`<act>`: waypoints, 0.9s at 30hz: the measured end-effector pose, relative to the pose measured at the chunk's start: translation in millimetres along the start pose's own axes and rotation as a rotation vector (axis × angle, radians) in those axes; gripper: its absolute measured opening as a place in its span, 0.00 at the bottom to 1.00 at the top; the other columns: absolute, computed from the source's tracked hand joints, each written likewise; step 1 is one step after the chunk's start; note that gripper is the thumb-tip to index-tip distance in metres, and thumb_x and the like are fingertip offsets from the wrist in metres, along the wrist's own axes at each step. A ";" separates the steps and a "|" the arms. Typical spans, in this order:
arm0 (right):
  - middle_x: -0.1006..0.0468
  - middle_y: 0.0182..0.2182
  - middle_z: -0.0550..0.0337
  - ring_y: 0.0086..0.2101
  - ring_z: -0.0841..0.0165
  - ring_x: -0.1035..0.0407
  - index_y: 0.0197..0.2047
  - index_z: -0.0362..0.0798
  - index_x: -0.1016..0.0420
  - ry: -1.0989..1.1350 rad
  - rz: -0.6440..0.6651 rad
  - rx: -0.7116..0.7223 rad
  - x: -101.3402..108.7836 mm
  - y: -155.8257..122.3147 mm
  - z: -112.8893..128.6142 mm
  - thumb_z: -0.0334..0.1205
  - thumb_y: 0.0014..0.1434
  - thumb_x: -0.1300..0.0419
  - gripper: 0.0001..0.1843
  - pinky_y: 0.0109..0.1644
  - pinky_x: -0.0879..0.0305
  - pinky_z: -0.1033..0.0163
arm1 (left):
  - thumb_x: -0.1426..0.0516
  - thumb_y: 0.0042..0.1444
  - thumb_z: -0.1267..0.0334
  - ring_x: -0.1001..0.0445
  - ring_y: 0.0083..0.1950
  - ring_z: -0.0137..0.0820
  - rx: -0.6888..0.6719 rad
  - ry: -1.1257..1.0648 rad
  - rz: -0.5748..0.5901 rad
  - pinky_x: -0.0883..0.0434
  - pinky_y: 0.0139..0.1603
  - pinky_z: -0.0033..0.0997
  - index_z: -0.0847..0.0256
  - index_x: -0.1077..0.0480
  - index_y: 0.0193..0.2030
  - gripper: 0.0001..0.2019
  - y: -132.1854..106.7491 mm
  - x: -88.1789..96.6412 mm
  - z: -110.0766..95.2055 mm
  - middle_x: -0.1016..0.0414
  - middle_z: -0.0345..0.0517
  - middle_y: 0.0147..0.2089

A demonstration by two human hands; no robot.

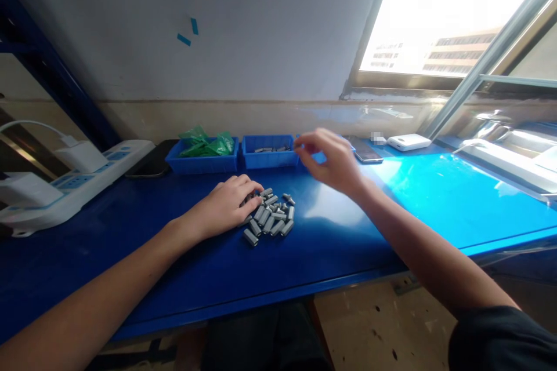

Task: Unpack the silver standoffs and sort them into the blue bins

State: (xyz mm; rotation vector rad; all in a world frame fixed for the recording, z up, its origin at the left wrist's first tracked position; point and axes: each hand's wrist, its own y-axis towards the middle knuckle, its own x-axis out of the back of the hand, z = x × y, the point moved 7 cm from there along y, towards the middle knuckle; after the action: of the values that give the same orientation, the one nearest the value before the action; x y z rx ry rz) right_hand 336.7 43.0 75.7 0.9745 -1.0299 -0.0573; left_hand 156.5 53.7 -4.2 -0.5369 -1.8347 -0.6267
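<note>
At the tabletop's (217, 284) middle, small grey parts (263, 217) lie heaped between two hands.
From the head view, the left hand (224, 204) curves over the heap's nine-o'clock edge; the right hand (334, 162), at two o'clock, bends beside a tray (272, 160) at twelve. I cannot tell whether either pinches anything. Apparently parts are being handled singly; the next move calls for a fine fingertip grip.

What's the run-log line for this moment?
left hand: at metal pieces | right hand: near middle blue bin | green packets: left blue bin
</note>
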 end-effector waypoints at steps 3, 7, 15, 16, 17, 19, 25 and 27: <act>0.25 0.35 0.53 0.39 0.61 0.31 0.53 0.48 0.31 -0.193 -0.236 -0.231 35.7 4.7 -31.4 0.42 0.66 0.54 0.17 0.45 0.37 0.56 | 0.53 0.63 0.52 0.33 0.53 0.41 0.008 -0.007 0.018 0.35 0.54 0.43 0.57 0.29 0.52 0.19 -0.3 0.3 -1.0 0.29 0.49 0.50; 0.24 0.32 0.54 0.35 0.59 0.30 0.53 0.45 0.30 -0.295 0.072 -0.346 9.7 -2.1 -61.0 0.44 0.61 0.45 0.19 0.41 0.37 0.57 | 0.53 0.63 0.51 0.32 0.52 0.41 0.024 -0.018 0.014 0.34 0.53 0.43 0.57 0.29 0.51 0.19 -0.1 1.1 -0.3 0.29 0.50 0.50; 0.24 0.39 0.53 0.38 0.67 0.31 0.42 0.43 0.24 0.048 0.573 0.030 -86.6 -21.7 3.9 0.32 0.60 0.43 0.09 0.42 0.39 0.65 | 0.53 0.64 0.51 0.32 0.53 0.41 0.000 0.006 0.002 0.34 0.53 0.41 0.56 0.30 0.52 0.19 1.0 -1.3 1.5 0.29 0.49 0.49; 0.25 0.37 0.53 0.37 0.67 0.31 0.39 0.43 0.24 0.040 0.585 0.031 -89.0 -21.0 5.6 0.31 0.59 0.44 0.07 0.41 0.39 0.65 | 0.53 0.64 0.51 0.32 0.53 0.41 -0.002 0.009 0.005 0.34 0.53 0.41 0.56 0.30 0.52 0.19 1.0 -1.6 1.7 0.29 0.49 0.49; 0.25 0.36 0.53 0.36 0.67 0.31 0.38 0.43 0.25 0.035 0.568 0.036 -86.8 -18.9 6.3 0.31 0.59 0.44 0.07 0.40 0.39 0.65 | 0.53 0.64 0.51 0.32 0.53 0.40 -0.002 0.010 0.008 0.34 0.53 0.41 0.57 0.30 0.51 0.19 0.9 -1.9 2.0 0.29 0.49 0.49; 0.25 0.36 0.53 0.36 0.66 0.32 0.38 0.44 0.26 0.033 0.430 0.070 -67.2 -9.9 6.3 0.32 0.60 0.45 0.07 0.41 0.38 0.64 | 0.54 0.64 0.51 0.32 0.53 0.40 -0.003 0.013 0.011 0.34 0.53 0.41 0.57 0.30 0.51 0.18 0.7 -2.3 2.5 0.29 0.49 0.50; 0.25 0.41 0.48 0.41 0.61 0.31 0.49 0.45 0.29 -0.202 -0.133 -0.260 25.5 13.4 -40.7 0.38 0.63 0.49 0.14 0.45 0.37 0.57 | 0.54 0.64 0.51 0.33 0.53 0.40 -0.008 -0.001 0.023 0.35 0.54 0.42 0.56 0.31 0.53 0.19 0.1 -2.0 1.4 0.30 0.49 0.51; 0.24 0.37 0.49 0.38 0.59 0.30 0.50 0.43 0.29 -0.282 -0.003 -0.403 25.9 9.3 -56.0 0.42 0.61 0.44 0.16 0.42 0.37 0.57 | 0.54 0.64 0.50 0.33 0.53 0.41 0.009 -0.007 0.025 0.35 0.53 0.42 0.56 0.30 0.53 0.19 -0.2 -1.2 1.5 0.30 0.49 0.51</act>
State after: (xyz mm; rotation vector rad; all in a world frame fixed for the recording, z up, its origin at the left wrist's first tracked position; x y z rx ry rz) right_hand 388.9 73.2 91.7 0.6088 -1.2164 -0.3994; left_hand 155.7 54.5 -5.8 -0.5559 -1.8334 -0.6001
